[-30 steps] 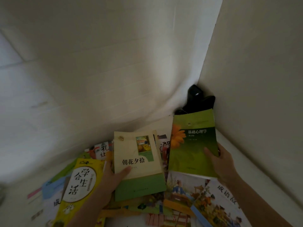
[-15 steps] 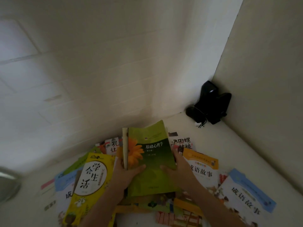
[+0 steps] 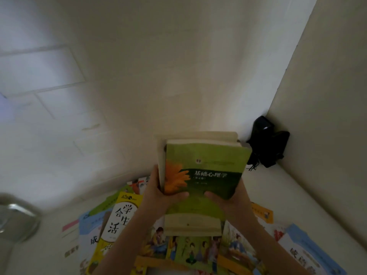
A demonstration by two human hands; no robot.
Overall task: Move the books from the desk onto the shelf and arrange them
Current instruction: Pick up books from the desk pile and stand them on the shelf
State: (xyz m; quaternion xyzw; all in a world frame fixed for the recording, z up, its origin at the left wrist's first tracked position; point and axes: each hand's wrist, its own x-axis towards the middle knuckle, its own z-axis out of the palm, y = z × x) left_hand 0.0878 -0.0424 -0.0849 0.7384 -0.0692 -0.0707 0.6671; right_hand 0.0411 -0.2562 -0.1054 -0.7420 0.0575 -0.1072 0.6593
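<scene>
Left hand (image 3: 158, 192) and right hand (image 3: 231, 201) clamp green book (image 3: 204, 175) | cover faces camera; long axis vertical, title end up

The green book (image 3: 206, 171) you hold up reads 基础心理学 in pale characters across its dark band, with a smaller line beneath too blurred to read. On the yellow book (image 3: 119, 219) lying at your left you can read 学会生活 in large black characters inside a white oval. The white-and-blue book (image 3: 303, 253) at your right shows 成 clearly, the following characters smeared, and another 成 shows on a cover's edge (image 3: 93, 240) beside the yellow book.
</scene>
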